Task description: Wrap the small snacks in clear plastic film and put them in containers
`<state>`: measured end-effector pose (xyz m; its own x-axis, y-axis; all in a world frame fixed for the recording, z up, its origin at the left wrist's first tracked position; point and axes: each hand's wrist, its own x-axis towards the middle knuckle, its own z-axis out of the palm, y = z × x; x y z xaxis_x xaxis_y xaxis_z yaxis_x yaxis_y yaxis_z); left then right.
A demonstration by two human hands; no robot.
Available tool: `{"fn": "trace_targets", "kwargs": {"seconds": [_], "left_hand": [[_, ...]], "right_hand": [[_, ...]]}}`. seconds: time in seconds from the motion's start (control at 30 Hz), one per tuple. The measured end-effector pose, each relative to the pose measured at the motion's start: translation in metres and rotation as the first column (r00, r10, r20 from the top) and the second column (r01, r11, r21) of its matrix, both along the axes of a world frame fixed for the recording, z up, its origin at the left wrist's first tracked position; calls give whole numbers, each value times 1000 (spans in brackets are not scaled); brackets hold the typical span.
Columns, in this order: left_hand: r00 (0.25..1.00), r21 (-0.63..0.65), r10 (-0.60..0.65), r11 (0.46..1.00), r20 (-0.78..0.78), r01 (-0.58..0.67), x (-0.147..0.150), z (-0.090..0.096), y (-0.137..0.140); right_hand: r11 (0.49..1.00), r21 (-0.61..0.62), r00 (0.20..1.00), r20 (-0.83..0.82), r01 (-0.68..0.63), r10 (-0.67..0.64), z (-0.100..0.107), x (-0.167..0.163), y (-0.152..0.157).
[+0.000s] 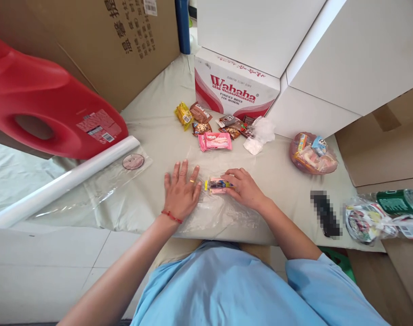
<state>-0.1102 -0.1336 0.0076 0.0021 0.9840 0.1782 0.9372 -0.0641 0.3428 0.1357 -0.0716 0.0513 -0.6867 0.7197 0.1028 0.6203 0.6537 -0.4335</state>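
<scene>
My left hand (182, 195) lies flat with fingers spread on a sheet of clear plastic (223, 219) on the table. My right hand (244, 189) has its thumb and fingers closed round the right end of a small wrapped snack (217, 184). This snack has a yellow tip, a dark band and pink parts; its exact kind is unclear, and its right end is hidden by my fingers. Beyond my hands lie a pink wafer packet (215, 141), a yellow snack packet (183, 115), several brown wrapped snacks (201, 113) and a crumpled clear plastic bag (260, 134).
At left are a plastic film roll (67, 181) and a large red jug (57, 90). A Wahaha carton (235, 86) stands at the back. To the right sit a snack bowl (296, 165), a pixelated dark object (325, 215) and a bottle (392, 202).
</scene>
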Motion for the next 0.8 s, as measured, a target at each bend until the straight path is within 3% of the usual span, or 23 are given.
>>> {"fn": "trace_targets", "kwargs": {"seconds": [0.1, 0.2, 0.3, 0.4, 0.5, 0.6, 0.7, 0.8], "left_hand": [[1000, 138, 1, 990, -14, 1, -14, 2, -10], [986, 187, -162, 968, -40, 167, -33, 5, -22], [883, 112, -467, 881, 42, 461, -53, 6, -36], [775, -13, -615, 782, 149, 623, -66, 5, -48], [763, -122, -614, 757, 202, 642, -73, 6, -49], [767, -173, -552, 763, 328, 623, -78, 13, -36], [777, -221, -396, 806, 489, 549, -80, 25, -9], [829, -294, -223, 861, 513, 414, -77, 33, 24]], "right_hand": [[999, -30, 996, -92, -17, 14, 8, 21, -19], [984, -136, 989, -107, -117, 103, 7, 46, -53], [979, -168, 993, -46, -118, 112, -8, 65, -90], [990, -144, 997, -74, -3, -8, -27, 73, -113], [986, -161, 985, -156, 47, -73, -32, 72, -113], [970, -244, 973, -216, 20, -74, -16, 71, -91], [950, -309, 968, -222, 47, -120, 7, 69, -55], [943, -301, 970, -148, 142, -193, 19, 62, -14]]}}
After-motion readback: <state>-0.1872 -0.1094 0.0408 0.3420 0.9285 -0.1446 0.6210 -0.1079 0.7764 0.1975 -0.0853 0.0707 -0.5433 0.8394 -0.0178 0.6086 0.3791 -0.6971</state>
